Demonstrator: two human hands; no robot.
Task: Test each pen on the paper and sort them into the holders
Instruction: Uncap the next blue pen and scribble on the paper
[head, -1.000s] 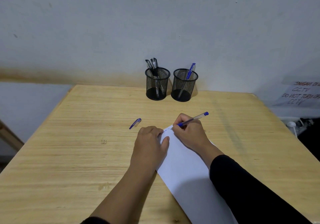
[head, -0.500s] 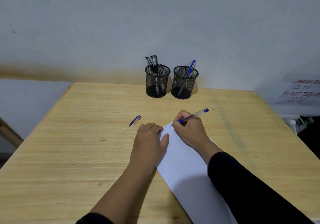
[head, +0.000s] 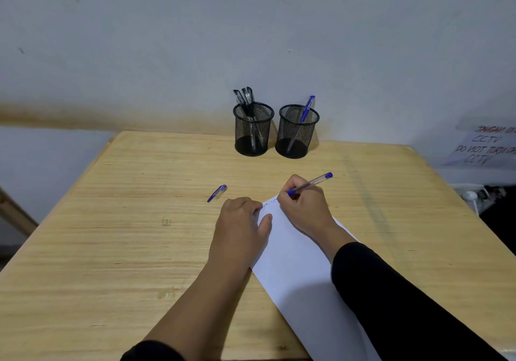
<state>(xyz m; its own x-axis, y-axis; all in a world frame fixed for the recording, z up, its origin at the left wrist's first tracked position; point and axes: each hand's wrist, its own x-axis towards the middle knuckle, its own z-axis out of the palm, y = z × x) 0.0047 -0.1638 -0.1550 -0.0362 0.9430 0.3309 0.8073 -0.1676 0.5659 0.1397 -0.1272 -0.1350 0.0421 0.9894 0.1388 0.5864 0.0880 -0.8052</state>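
Over the last second the right hand [head: 303,207] has kept its writing pinch on the clear-barrelled blue ballpoint pen [head: 310,184], tip at the top corner of the white paper sheet [head: 296,263]. Faint blue marks show there, so the pen likely writes. Left hand [head: 241,221] unchanged: loosely curled fingers pressing the sheet's edge flat, holding nothing. Blue pen cap [head: 217,193] lies apart on the pale wooden worktop [head: 111,249]. Right black mesh holder [head: 297,131] has one blue pen; left black mesh holder [head: 252,129] has black pens.
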